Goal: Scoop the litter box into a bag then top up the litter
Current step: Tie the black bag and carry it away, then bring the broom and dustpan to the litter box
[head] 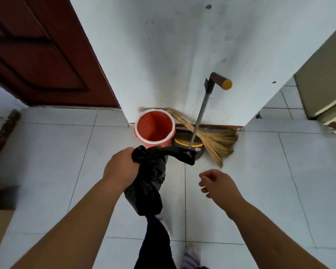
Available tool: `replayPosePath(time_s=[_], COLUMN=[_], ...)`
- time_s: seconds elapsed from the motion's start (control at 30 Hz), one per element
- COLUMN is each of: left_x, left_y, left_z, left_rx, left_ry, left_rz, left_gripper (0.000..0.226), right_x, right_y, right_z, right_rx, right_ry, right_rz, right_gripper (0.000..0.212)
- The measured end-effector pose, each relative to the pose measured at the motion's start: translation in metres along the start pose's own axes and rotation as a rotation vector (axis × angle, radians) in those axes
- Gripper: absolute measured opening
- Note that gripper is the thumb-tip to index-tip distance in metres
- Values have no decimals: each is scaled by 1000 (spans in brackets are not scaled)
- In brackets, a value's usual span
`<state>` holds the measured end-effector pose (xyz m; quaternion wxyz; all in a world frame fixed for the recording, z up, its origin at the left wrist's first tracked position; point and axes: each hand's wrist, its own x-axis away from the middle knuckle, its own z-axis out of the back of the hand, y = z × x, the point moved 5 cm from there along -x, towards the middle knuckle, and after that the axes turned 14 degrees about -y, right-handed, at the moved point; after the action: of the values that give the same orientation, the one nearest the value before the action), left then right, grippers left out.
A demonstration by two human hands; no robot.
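Note:
A black plastic bag (149,181) hangs bunched from my left hand (120,167), which grips its gathered top just in front of a red bin. One strip of the bag trails out to the right. My right hand (219,184) hovers to the right of the bag with fingers loosely curled and nothing in them. The red bin (153,127) with a white rim stands open and looks empty at the foot of a white wall. No litter box or scoop is in view.
A straw broom (217,142) and a dark dustpan (190,144) with a long metal handle lean against the wall (182,45) right of the bin. A dark red door (43,55) is at the left, a cabinet (324,84) at the far right. White floor tiles (260,171) surround me.

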<state>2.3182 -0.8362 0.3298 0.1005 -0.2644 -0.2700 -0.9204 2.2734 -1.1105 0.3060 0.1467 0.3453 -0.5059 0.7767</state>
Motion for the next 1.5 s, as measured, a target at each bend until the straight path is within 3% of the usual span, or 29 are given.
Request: replayPosePath(time_s=[0.17,0.3,0.47,0.87,1.1,1.5], left_x=[-109,-199,-297,-410,-408,-365], left_y=[-6,-20,-21,-31,-28,4], left_z=[11,13,7,-36,-46,-53], left_rx=[360,799,1102,1221,1009,1050], left_ry=[-76,-160,-214,-42,-107,-327], left_rz=[86,230,350,477,625,619], left_gripper=[9,30,31,29,43,43], right_x=[-90,-158,-236,-320,-318,-285], right_y=[-23,-26,-31,-10,-2,-10], right_z=[4,8,6,17,32,68], right_rx=[-19,-43,-46,-42,-65,-112], right_ry=[-54,-42,-36,-63,-44,-16], right_rz=[-68,-150,-220,-331,-402,-408], right_gripper=[12,11,13,13,13,17])
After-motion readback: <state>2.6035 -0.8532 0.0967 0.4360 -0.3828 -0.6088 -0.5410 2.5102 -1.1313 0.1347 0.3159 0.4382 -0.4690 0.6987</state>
